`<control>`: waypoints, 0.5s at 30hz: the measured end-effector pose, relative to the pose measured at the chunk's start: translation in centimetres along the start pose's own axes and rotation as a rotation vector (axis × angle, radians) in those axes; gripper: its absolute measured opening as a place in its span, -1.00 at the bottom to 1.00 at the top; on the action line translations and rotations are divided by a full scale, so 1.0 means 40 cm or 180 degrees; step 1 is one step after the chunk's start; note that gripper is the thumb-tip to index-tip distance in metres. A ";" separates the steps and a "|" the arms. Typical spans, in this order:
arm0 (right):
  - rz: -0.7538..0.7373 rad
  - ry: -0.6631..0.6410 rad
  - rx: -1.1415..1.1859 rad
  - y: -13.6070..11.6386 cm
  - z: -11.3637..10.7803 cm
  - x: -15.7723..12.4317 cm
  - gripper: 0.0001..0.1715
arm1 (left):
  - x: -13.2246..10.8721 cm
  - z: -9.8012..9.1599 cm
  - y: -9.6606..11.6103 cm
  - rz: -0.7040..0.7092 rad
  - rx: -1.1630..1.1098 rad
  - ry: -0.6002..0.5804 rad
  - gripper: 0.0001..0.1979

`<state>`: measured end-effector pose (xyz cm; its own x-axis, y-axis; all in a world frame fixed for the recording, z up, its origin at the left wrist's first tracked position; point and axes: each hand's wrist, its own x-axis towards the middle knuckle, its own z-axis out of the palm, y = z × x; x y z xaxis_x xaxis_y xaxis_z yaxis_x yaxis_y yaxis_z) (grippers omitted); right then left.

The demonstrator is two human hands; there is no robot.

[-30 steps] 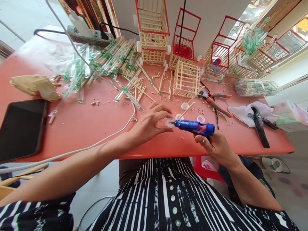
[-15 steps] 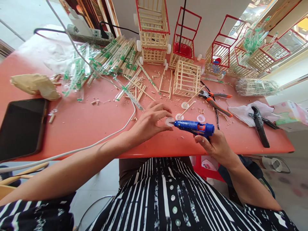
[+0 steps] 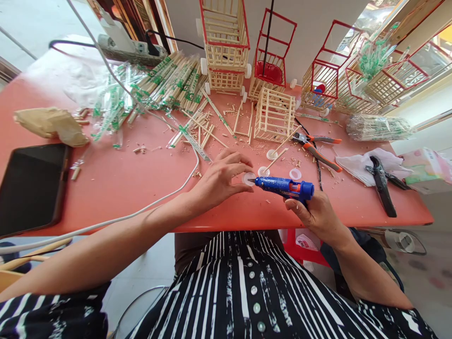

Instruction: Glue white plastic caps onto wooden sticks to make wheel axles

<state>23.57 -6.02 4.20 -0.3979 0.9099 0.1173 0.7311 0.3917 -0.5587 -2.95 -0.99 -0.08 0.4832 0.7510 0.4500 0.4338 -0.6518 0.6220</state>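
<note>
Blue glue gun [image 3: 284, 187] sits gripped in the right hand [image 3: 318, 214], nozzle touching a white cap [image 3: 249, 178] that the left hand [image 3: 219, 181] pinches between thumb and fingertips, toward six o'clock on the table [image 3: 141, 183]. Judging by the spread, much is done: wheeled stick carts [image 3: 226, 52] stand at twelve o'clock, while a bare cage [image 3: 274, 115] and loose caps [image 3: 295, 173] at one o'clock seem to await fitting. Red top, littered with chips [image 3: 141, 150]; chopstick packs [image 3: 169, 82] at eleven, tablet [image 3: 31, 186] at nine, bright windows [image 3: 416, 66] at two.
</note>
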 end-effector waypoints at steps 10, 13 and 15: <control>-0.0038 0.0037 -0.0069 -0.002 -0.001 0.003 -0.27 | 0.000 0.001 -0.003 0.0000 0.0024 -0.0023 -0.78; -0.0126 0.0103 -0.0058 -0.008 -0.001 0.004 -0.30 | 0.000 0.000 -0.004 0.0009 0.0025 -0.0021 -0.78; -0.0156 0.0121 -0.0038 -0.011 -0.001 0.004 -0.31 | 0.001 0.000 -0.003 0.0014 0.0027 -0.0026 -0.78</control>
<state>23.21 -6.02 4.51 -0.4122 0.8940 0.1756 0.7178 0.4373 -0.5418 -2.99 -0.88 -0.14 0.4913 0.7472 0.4475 0.4380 -0.6561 0.6146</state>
